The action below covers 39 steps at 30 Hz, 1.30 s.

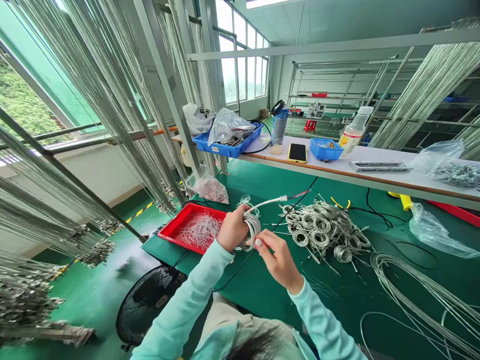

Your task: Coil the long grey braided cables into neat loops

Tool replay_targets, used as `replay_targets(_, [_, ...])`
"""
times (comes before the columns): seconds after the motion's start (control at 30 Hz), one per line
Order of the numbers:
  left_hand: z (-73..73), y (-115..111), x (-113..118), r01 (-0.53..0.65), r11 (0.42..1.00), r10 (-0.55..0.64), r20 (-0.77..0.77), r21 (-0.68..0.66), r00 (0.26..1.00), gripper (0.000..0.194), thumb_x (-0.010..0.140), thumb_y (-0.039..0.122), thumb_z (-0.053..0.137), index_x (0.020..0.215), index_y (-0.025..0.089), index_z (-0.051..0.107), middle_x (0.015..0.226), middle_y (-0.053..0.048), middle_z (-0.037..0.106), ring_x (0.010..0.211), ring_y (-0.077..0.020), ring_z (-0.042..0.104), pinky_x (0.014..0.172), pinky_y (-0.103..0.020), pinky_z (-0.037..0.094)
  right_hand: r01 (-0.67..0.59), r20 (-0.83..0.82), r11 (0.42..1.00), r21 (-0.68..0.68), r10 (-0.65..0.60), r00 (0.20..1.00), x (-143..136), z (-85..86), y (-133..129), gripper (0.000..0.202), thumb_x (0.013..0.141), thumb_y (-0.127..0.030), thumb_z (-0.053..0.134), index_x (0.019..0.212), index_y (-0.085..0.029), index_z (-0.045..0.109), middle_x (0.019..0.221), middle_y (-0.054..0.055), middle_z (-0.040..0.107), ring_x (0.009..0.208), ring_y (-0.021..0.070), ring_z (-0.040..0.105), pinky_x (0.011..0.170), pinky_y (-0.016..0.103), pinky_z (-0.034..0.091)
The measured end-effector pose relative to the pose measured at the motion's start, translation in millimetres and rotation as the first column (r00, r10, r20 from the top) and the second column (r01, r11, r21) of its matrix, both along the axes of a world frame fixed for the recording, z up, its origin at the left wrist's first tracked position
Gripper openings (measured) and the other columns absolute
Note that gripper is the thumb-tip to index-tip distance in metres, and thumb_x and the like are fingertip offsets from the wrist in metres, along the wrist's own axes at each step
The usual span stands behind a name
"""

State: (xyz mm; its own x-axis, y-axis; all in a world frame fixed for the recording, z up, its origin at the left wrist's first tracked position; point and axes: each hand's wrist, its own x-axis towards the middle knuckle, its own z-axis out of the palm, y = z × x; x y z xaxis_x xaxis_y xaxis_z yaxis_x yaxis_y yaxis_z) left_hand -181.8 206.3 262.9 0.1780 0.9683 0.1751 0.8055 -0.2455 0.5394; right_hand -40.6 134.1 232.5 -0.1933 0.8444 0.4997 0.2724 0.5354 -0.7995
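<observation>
My left hand [234, 230] is wrapped round one side of a coil of pale cable [253, 227], held above the green table. One end of the cable sticks out up and to the right, with thin coloured leads at its tip. My right hand [276, 256] is at the coil's lower right, thumb and fingers pinched together; what lies between them is too small to make out. Behind and left of my left hand sits a red tray [168, 231] with many short white ties [200, 229]. To the right lies a heap of coiled cables [322, 227].
Long loose cables [412, 290] lie on the table's right side. A shelf [262, 159] behind holds a blue tray [228, 146], a phone [297, 152], a small blue basket [325, 150] and a bottle [354, 132]. A black fan [146, 305] stands below left; cable bundles [108, 90] hang on the left.
</observation>
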Motion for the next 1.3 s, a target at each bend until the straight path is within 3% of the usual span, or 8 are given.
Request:
replay_targets(0.13, [-2.0,-3.2,2.3,0.017,1.0,-0.017,-0.012,0.009,1.0,0.037,0.074,0.001,0.052,0.107,0.016,0.061,0.073,-0.003,0.069,0.069,-0.019,0.065,0.062,-0.023,0.041,0.181,0.064,0.983,0.029,-0.183,0.981,5.4,6.6,6.5,0.017,0.09,-0.021,0.049,0.099,-0.018,0.063,0.08,0.001,0.06,0.061,0.0117,0.053,0.059,0.023,0.041])
replay_targets(0.27, [-6.3,-6.1,5.8,0.027,1.0,-0.026,-0.047,0.012,0.999,0.036,0.075,0.005,0.053,0.107,0.018,0.062,0.07,-0.003,0.068,0.073,-0.0228,0.066,0.064,-0.026,0.041,0.385,0.297,0.909,0.16,-0.417,0.859,2.0,9.3,14.9,0.007,0.084,-0.022,0.062,0.088,-0.017,0.058,0.071,-0.001,0.06,0.059,0.0131,0.055,0.054,0.024,0.033])
replay_targets(0.47, [-7.3,-7.9,5.0,-0.013,1.0,0.014,-0.055,0.023,0.998,0.034,0.076,0.007,0.051,0.106,0.019,0.062,0.066,-0.003,0.066,0.071,-0.0235,0.066,0.063,-0.027,0.041,0.308,0.577,0.86,0.406,-0.503,0.644,-3.8,14.5,11.0,0.014,0.089,-0.017,0.051,0.075,-0.017,0.054,0.071,0.004,0.061,0.067,0.0172,0.057,0.057,0.027,0.028])
replay_targets(0.77, [4.2,-12.1,0.5,0.048,0.997,-0.052,0.068,0.052,0.996,0.033,0.072,0.006,0.056,0.103,0.016,0.059,0.071,0.0,0.068,0.066,-0.0162,0.063,0.061,-0.021,0.041,0.13,0.361,0.986,0.109,-0.161,0.918,3.4,21.9,-2.3,0.02,0.096,-0.02,0.04,0.093,-0.019,0.06,0.083,0.003,0.065,0.072,0.0146,0.061,0.06,0.023,0.035])
replay_targets(0.83, [5.8,-13.9,1.2,0.056,0.997,-0.061,0.077,0.058,0.995,0.033,0.073,0.007,0.056,0.105,0.015,0.059,0.069,0.0,0.066,0.063,-0.0155,0.062,0.06,-0.021,0.04,0.167,0.329,0.981,0.104,-0.192,0.925,4.5,24.4,-0.3,0.018,0.093,-0.017,0.044,0.097,-0.02,0.061,0.085,0.003,0.066,0.073,0.0145,0.061,0.06,0.023,0.036])
replay_targets(1.0, [2.2,-18.0,4.8,0.069,0.996,-0.072,0.05,0.064,0.996,0.038,0.072,0.003,0.052,0.107,0.017,0.059,0.062,0.001,0.062,0.06,-0.0167,0.059,0.059,-0.023,0.039,0.388,0.471,0.875,0.289,-0.482,0.739,-0.8,27.5,6.4,0.007,0.084,-0.022,0.064,0.08,-0.018,0.058,0.07,0.001,0.062,0.065,0.0152,0.058,0.053,0.026,0.027])
replay_targets(1.17, [-5.4,-18.4,5.9,0.054,0.997,-0.054,0.008,0.062,0.999,0.036,0.076,0.006,0.051,0.108,0.018,0.06,0.069,-0.002,0.066,0.065,-0.0205,0.062,0.063,-0.026,0.039,0.299,0.658,0.846,0.442,-0.532,0.533,-2.8,30.4,7.7,0.016,0.089,-0.016,0.057,0.073,-0.017,0.056,0.069,0.004,0.062,0.064,0.0175,0.059,0.053,0.03,0.025])
replay_targets(1.3, [-6.6,-16.3,4.2,0.019,0.998,-0.021,0.025,0.061,0.999,0.037,0.074,0.005,0.05,0.106,0.019,0.061,0.063,-0.001,0.063,0.062,-0.0204,0.061,0.062,-0.026,0.039,0.248,0.733,0.877,0.412,-0.481,0.481,-3.2,30.8,5.8,0.019,0.09,-0.016,0.054,0.072,-0.017,0.056,0.066,0.006,0.061,0.061,0.0187,0.059,0.051,0.031,0.022])
